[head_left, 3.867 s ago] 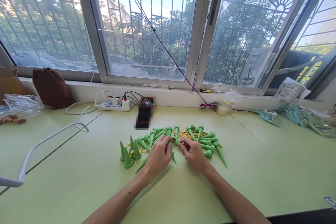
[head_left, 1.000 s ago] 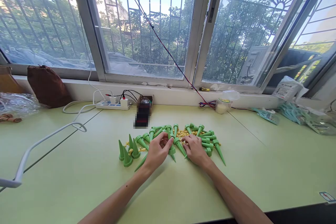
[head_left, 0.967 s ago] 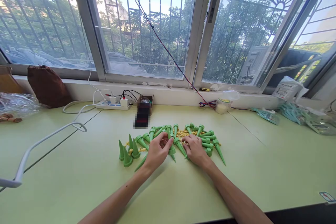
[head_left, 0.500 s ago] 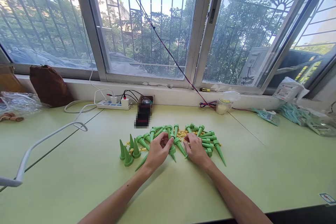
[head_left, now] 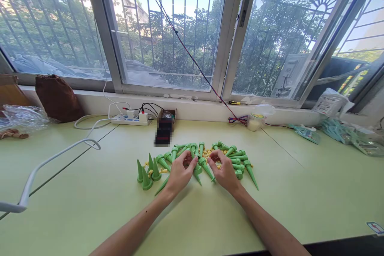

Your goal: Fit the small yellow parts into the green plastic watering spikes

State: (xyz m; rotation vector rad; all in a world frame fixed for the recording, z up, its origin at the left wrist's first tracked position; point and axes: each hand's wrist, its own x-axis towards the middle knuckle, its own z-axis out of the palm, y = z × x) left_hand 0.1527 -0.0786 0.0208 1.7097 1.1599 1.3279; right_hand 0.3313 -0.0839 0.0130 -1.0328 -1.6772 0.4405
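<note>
My left hand is closed around a green plastic cone-shaped spike, its thumb and fingers gripping the side. To its right, my right hand pinches what looks like a small yellow piece, mostly covered by the fingertips. A loose heap of similar green spikes lies around and behind both hands, with small yellow pieces scattered among them. Another green spike lies between the hands. Left of my left hand, several green spikes stand point-up on their wide caps.
A small box and a white power strip sit by the windowsill. A white cable arches over the table's left side. A brown bag stands back left; a jar and plastic packets lie back right.
My right hand has shifted slightly left and its fingertips have come up from the yellow pieces. My left hand stays in nearly the same place, still gripping the green spike.
</note>
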